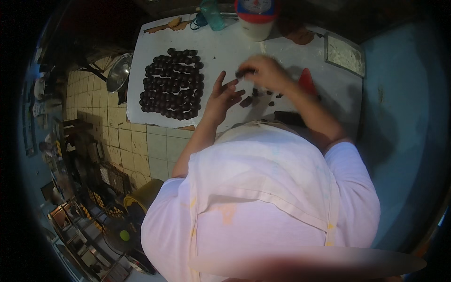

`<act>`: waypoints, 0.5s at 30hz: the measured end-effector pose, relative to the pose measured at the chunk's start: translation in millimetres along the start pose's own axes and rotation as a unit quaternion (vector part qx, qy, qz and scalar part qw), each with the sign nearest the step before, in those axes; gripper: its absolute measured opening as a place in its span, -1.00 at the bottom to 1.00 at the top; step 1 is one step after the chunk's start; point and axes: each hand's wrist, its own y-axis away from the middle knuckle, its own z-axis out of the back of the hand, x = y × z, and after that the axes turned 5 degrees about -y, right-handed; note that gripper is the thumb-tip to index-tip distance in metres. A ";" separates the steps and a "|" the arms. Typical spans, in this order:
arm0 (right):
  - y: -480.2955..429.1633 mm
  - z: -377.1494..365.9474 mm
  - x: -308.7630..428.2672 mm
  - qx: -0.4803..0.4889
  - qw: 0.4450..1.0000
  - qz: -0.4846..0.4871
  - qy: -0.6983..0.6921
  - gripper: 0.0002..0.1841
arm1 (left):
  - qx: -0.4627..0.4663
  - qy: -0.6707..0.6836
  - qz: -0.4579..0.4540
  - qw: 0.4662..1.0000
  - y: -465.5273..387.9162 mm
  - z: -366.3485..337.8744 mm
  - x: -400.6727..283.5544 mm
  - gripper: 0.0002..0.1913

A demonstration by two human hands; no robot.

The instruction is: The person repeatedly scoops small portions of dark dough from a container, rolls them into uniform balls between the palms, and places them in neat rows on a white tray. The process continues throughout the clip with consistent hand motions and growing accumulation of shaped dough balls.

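Observation:
My left hand [222, 100] is raised over the white tabletop [218, 46] with its fingers spread and nothing visible in it. Opposite it, my right hand [266, 72] is blurred and pinches a small dark lump [241, 74] between thumb and fingers. Several rows of dark brown dough-like balls [172, 84] lie close together to the left of my hands. Loose dark chunks [246, 102] are scattered below my right hand. A red plastic scraper [307, 81] sits beside my right forearm. Partly hidden by that arm, a dark block [289, 118] lies near the table's front edge.
Along the back are a teal plastic cup [213, 17] and a red-topped dial scale [256, 16] above a white tub [256, 31]. A shallow rectangular tray [344, 53] lies at the right by the blue wall [398, 84]. A metal bowl [119, 73] stands off the table's left side.

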 end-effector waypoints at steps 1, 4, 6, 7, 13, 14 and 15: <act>-17.6 19.1 4.7 -0.039 0.994 0.006 -0.103 -0.69 | -0.004 0.000 0.007 1.000 0.1 3.5 -3.1 -0.25; -71.7 101.1 23.8 -0.191 0.980 0.035 0.031 -0.68 | 0.012 -0.034 0.031 0.999 1.3 17.6 -8.4 -0.33; -96.9 153.0 36.9 -0.279 0.960 -0.001 0.002 -0.66 | 0.019 -0.060 0.041 0.997 2.8 26.0 -7.8 -0.38; -108.4 165.8 39.8 -0.303 0.950 0.015 0.068 -0.64 | 0.017 -0.069 0.042 0.997 3.7 29.5 -6.6 -0.41; -174.8 195.8 18.7 -0.327 0.908 0.012 0.263 -0.53 | 0.006 -0.061 0.060 0.996 8.0 42.9 2.9 -0.42; -178.9 195.2 12.3 -0.322 0.910 0.002 0.263 -0.52 | 0.003 -0.060 0.059 0.996 8.7 45.1 4.0 -0.43; -181.8 195.0 6.5 -0.316 0.912 -0.009 0.263 -0.51 | 0.000 -0.062 0.065 0.996 9.4 47.4 4.8 -0.43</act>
